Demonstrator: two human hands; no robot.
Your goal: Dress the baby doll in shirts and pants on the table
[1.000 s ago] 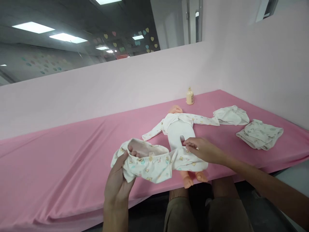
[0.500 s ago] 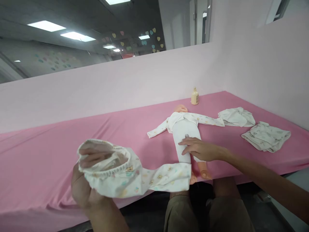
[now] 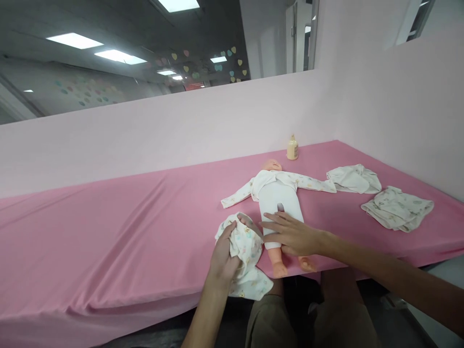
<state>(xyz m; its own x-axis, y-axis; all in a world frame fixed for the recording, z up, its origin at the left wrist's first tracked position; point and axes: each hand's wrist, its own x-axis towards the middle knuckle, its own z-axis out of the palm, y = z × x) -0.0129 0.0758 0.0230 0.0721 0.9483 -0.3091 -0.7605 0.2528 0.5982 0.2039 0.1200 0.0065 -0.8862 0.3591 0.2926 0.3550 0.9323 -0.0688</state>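
A baby doll [image 3: 279,191] in a white printed top and white bottoms lies on its back on the pink table [image 3: 119,232], feet at the near edge. My left hand [image 3: 225,253] grips a bunched pair of white printed baby pants [image 3: 243,258] just left of the doll's legs. My right hand [image 3: 290,234] rests flat on the doll's thighs, fingers spread toward the pants.
A small cream bottle [image 3: 292,147] stands behind the doll's head by the pink wall. Two crumpled white garments [image 3: 354,178] [image 3: 397,208] lie to the right. My knees [image 3: 286,314] sit below the table's front edge.
My left hand has brought the pants from the far left back beside the doll's legs, bunched up. The right hand stayed on the doll's legs.
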